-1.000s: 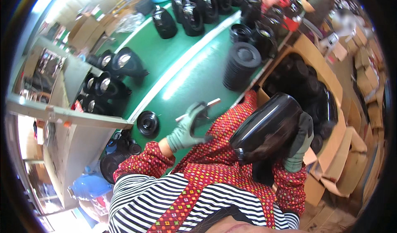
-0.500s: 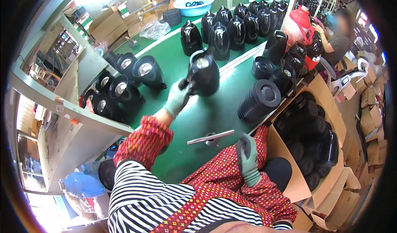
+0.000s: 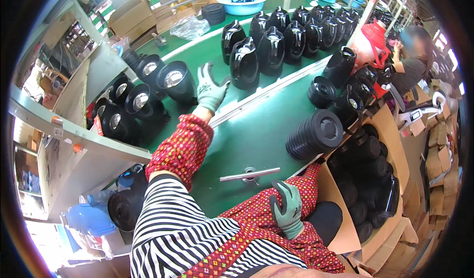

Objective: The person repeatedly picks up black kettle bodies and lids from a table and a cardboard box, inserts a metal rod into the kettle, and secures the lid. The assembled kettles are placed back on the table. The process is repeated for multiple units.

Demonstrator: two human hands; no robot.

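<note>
1. Your left hand (image 3: 211, 88), gloved, is stretched out over the green belt (image 3: 256, 135) with its fingers spread apart and nothing gripped; the black jug (image 3: 244, 70) stands upright just beyond your fingertips, close by, though contact cannot be made out.

2. Your right hand (image 3: 288, 214) lies flat on your lap, fingers loosely apart and empty, with the open carton (image 3: 345, 228) of black parts just to its outer side.

3. Risk: the jug stands shoulder to shoulder with a row of black jugs (image 3: 291, 36) farther out from your left hand. A fast grab could knock it into them and topple several.

4. Risk: just to the near left of that hand, black jug bodies (image 3: 175, 80) lie on their sides. Your sleeve could drag across one and set it rolling.

5. Risk: the metal bar tool (image 3: 250, 174) lies loose on the belt, just ahead of your right hand. Sweeping a jug back toward you could strike it or push it off the edge.

6. Risk: the stack of black lids (image 3: 316, 135) leans on its side beyond your right hand; a nudge could send it into the carton.
</note>
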